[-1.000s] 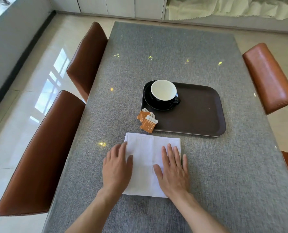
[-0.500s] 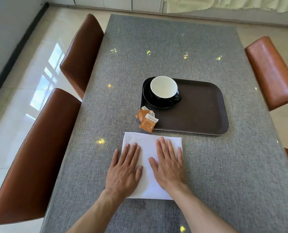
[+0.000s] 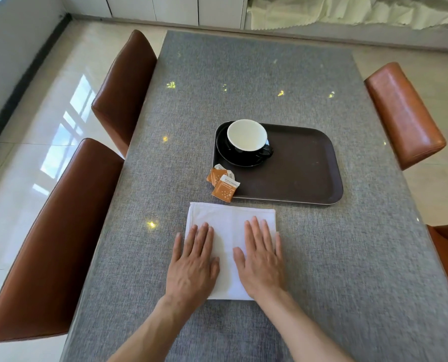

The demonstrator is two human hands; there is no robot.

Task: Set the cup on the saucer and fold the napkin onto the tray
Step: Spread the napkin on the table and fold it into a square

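Both flat, ungripping hands, left hand and right hand, are covering the napkin's near half, hiding its lower corners.

One cup, one saucer, one tray, one napkin, two sachets, four chairs, two hands

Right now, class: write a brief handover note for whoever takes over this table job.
Left hand: flat and open on the napkin.
Right hand: flat and open on it too.
Cup stands on the saucer, at the tray's far left corner: done.
Napkin lies on the table, just short of the tray.
Left: finish folding, then set the napkin on the tray.
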